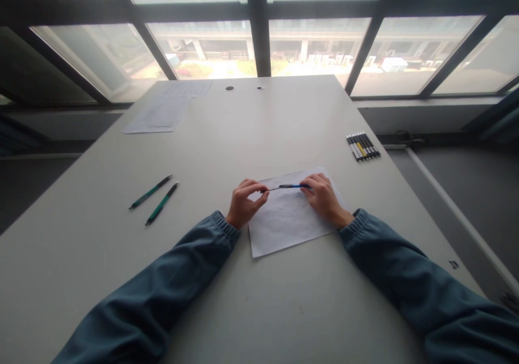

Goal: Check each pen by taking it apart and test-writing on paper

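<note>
My right hand (322, 196) is closed around a blue pen barrel (290, 186), which lies almost level and points left. My left hand (248, 200) pinches the dark end of a thin pen refill (274, 189) between thumb and fingertips. The refill's other end meets the open left end of the barrel; how far it reaches inside is hidden. Both hands are over a white sheet of paper (284, 231) with faint pen marks. To the left lie two green and black pens, one farther off (150, 192) and a nearer pen (162, 204).
Several pens (363, 146), mostly black and white with one yellow, lie side by side near the right edge of the white table (259, 142). Papers (160, 110) rest at the back left. Two round holes are near the far edge, before large windows.
</note>
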Tool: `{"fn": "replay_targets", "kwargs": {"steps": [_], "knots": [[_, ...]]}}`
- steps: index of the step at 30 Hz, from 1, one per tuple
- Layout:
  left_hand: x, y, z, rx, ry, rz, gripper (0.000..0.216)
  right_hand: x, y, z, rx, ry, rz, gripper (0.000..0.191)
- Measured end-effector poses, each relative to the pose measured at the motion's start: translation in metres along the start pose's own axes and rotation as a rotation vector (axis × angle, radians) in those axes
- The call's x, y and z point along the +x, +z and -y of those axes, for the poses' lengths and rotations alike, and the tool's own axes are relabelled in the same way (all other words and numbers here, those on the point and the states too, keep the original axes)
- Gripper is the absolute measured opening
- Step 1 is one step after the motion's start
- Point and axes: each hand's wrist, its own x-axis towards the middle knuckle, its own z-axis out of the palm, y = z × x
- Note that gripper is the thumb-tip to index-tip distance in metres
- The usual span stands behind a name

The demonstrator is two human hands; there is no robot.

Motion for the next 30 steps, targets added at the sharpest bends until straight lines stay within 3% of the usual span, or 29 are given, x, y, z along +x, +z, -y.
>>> {"fn": "replay_targets", "kwargs": {"steps": [4,8,30], "knots": [[0.0016,-0.0023,0.0061,0.043,-0.123,-0.156,0.008,0.0006,-0.0014,-0.0015,0.046,0.118,-0.178,0.010],[0.0022,-0.0034,0.0075,0.042,-0.148,-0.186,0.010,0.0011,-0.0050,-0.0007,0.053,0.161,-0.260,0.011],[0.0025,-0.0015,0.0033,0.082,-0.034,-0.044,0.006,-0.0009,-0.0046,0.0004,-0.085,0.077,-0.239,0.013]]}}
